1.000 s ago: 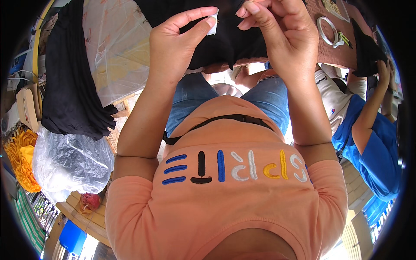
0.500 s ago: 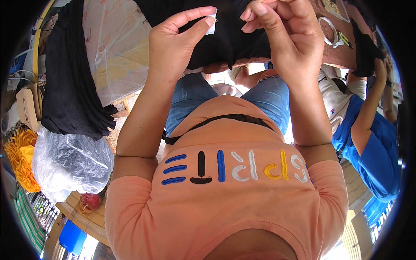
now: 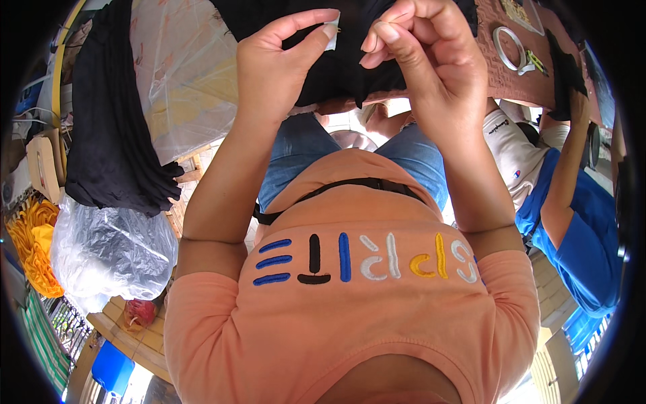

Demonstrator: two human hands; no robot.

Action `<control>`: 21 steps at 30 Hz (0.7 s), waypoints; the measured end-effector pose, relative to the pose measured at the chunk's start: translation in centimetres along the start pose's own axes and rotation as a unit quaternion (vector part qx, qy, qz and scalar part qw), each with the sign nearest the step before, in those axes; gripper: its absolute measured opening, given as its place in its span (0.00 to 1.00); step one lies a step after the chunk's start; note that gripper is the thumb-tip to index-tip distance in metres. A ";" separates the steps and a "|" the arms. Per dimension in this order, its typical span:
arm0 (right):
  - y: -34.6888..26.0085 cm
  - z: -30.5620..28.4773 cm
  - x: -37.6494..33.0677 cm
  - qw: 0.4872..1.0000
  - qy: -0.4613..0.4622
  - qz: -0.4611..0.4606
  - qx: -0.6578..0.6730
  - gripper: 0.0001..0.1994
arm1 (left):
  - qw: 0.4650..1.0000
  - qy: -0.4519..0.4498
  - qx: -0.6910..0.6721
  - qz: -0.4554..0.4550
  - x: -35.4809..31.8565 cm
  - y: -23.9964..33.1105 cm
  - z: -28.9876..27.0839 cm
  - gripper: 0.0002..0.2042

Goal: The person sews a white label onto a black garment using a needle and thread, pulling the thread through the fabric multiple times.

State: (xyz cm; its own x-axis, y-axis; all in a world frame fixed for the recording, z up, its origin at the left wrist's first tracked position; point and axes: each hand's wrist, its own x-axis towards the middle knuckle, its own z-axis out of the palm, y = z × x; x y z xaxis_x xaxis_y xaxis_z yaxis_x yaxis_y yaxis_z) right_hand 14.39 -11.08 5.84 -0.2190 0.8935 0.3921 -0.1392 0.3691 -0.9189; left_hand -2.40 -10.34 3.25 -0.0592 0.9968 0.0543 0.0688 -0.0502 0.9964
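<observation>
Between the thumb and forefinger of my left hand (image 3: 277,57) is a small whitish tag (image 3: 332,40), with a tiny brass-coloured bit at its edge. A short gap to the right, my right hand (image 3: 441,64) is closed in a pinch, thumb against fingertips. Whatever it holds, if anything, is too fine to make out. Both hands are raised above a black cloth (image 3: 351,71) lying over the table's near edge.
Clear plastic sheeting (image 3: 185,81) covers the table at left, beside a hanging black garment (image 3: 108,135). Below are a clear plastic bag (image 3: 111,256) and orange cloth (image 3: 32,246). At right lie a white ring (image 3: 496,42) and a yellow-black cutter (image 3: 536,62); a person in blue (image 3: 579,236) works close by.
My right hand has shifted left, closer to the tag, and its fingertips have drawn together. My left hand has moved slightly right. The neighbouring person's arm has moved a little left.
</observation>
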 end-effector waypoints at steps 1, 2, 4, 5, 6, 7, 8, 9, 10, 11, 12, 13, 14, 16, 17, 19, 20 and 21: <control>-0.1 0.0 0.0 1.000 -0.004 0.004 -0.006 0.04 | 1.000 0.008 0.002 -0.002 0.1 0.0 0.0 0.08; -0.2 0.0 0.0 1.000 -0.008 0.008 -0.011 0.04 | 1.000 0.004 0.000 -0.005 0.0 0.0 0.0 0.08; -0.7 0.2 -0.4 1.000 -0.017 0.010 -0.016 0.04 | 1.000 -0.002 -0.003 -0.012 -0.3 0.1 0.0 0.08; -0.7 0.3 -0.5 1.000 -0.014 0.016 -0.001 0.04 | 1.000 -0.007 -0.002 -0.016 -0.4 0.2 0.1 0.08; -0.6 0.4 -0.7 1.000 -0.011 0.024 0.015 0.04 | 1.000 -0.011 -0.001 -0.020 -0.4 0.3 0.2 0.08; 0.5 0.2 -0.3 0.999 -0.006 0.020 0.035 0.04 | 1.000 -0.016 0.001 -0.024 -0.5 0.4 0.3 0.08; 0.7 0.3 -0.2 0.998 -0.005 0.026 0.055 0.04 | 1.000 -0.014 0.008 -0.017 -0.4 0.3 0.2 0.08; 0.6 0.4 -0.2 0.997 -0.001 0.035 0.073 0.04 | 1.000 -0.012 0.014 -0.010 -0.4 0.2 0.2 0.08; -0.3 0.3 -0.4 0.999 -0.015 0.033 0.032 0.04 | 1.000 -0.009 0.021 -0.003 -0.3 0.1 0.1 0.08; -1.8 0.3 -0.5 0.999 -0.027 0.032 -0.011 0.04 | 1.000 -0.009 0.008 0.003 -0.3 0.0 0.2 0.08; -1.3 0.4 -0.6 1.000 -0.019 0.021 0.011 0.04 | 1.000 -0.010 -0.005 0.010 -0.3 -0.1 0.3 0.08; -0.8 0.5 -0.7 0.999 -0.012 0.007 0.034 0.04 | 1.000 -0.010 -0.018 0.016 -0.4 -0.2 0.3 0.08; -0.2 0.6 -0.7 0.998 -0.005 -0.008 0.055 0.04 | 1.000 -0.013 -0.016 0.003 -0.4 -0.2 0.3 0.07; -1.1 0.6 -0.9 0.999 0.002 0.014 0.042 0.04 | 1.000 -0.019 -0.011 -0.022 -0.6 -0.1 0.2 0.07; -1.1 0.5 -1.1 0.999 -0.001 0.015 0.034 0.05 | 1.000 -0.017 -0.014 -0.005 -0.6 -0.2 0.2 0.07; -0.7 0.4 -1.2 1.000 -0.009 0.005 0.012 0.05 | 0.999 -0.013 -0.021 0.029 -0.4 -0.4 0.1 0.08; -0.3 0.3 -1.0 1.000 -0.004 0.000 -0.014 0.05 | 0.999 -0.007 -0.042 -0.005 -0.3 -0.3 0.2 0.08; 0.0 0.1 -0.9 0.999 0.002 -0.004 -0.040 0.05 | 0.997 -0.001 -0.062 -0.039 -0.3 -0.1 0.2 0.08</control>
State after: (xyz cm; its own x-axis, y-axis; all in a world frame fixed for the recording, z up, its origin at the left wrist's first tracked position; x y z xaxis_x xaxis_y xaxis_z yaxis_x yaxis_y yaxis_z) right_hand 14.45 -11.89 5.50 -0.2147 0.8909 0.4003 -0.0626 0.3965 -0.9159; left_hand -2.20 -10.64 3.14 -0.0582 0.9980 -0.0238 -0.0593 0.0204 0.9980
